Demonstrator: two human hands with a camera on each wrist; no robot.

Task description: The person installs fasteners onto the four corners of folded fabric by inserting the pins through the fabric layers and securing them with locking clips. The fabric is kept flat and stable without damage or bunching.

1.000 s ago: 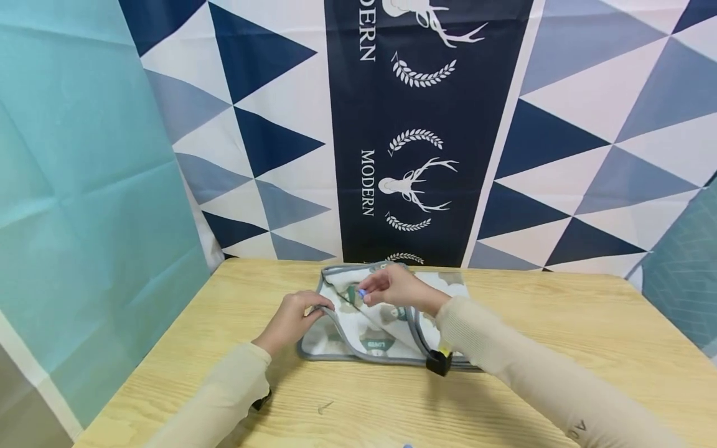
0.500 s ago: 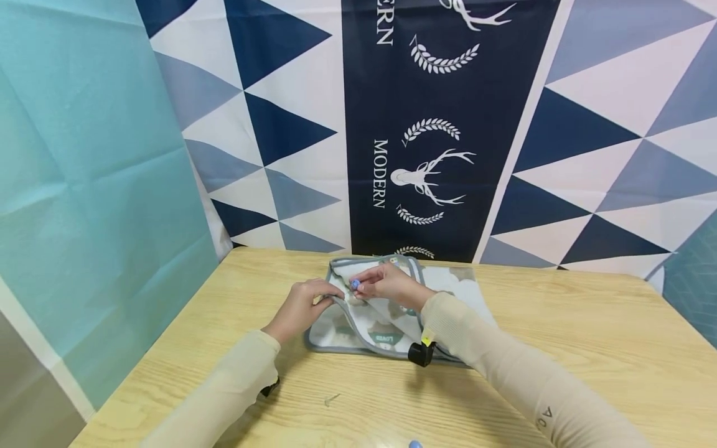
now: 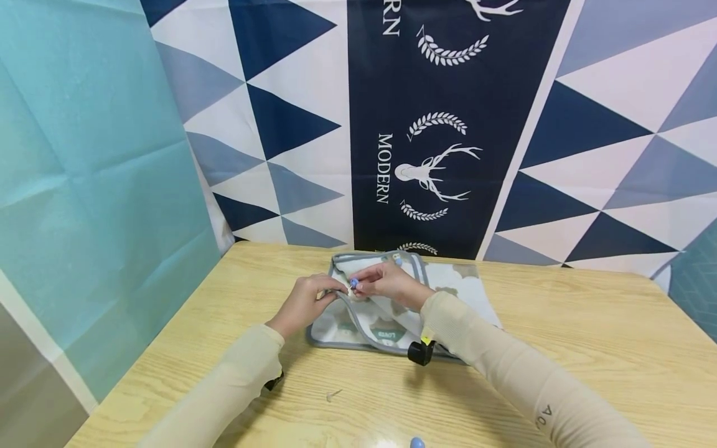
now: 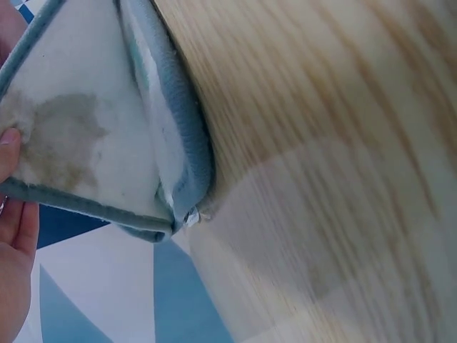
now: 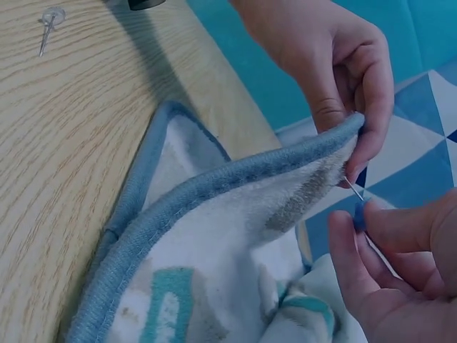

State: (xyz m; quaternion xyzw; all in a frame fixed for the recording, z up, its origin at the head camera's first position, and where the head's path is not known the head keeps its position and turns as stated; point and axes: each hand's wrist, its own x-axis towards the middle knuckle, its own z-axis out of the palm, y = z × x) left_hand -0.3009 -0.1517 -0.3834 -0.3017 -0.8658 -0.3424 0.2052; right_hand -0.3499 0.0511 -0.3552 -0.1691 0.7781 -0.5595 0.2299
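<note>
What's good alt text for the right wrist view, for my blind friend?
A person's right-hand grip pinches a blue-headed pin, its needle pointing at a blue-trimmed cloth whose edge the left-hand grip holds up. A clear pin lies on the wooden table.

Across the wood-grain table [image 3: 560, 317], with its clear-headed pin [image 5: 53, 17], I see a navy triangle-patterned cloth [image 3: 442, 124] reading "MODERN" meeting a turquoise sheet [image 3: 106, 180].

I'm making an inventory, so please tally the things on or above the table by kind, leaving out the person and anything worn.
Blue-headed pin, in the right hand: 1
Clear-headed pin, on the table: 1
Folded cloth: 1
Blue object, cut off by the picture's edge, kind unclear: 1
Total: 4
</note>
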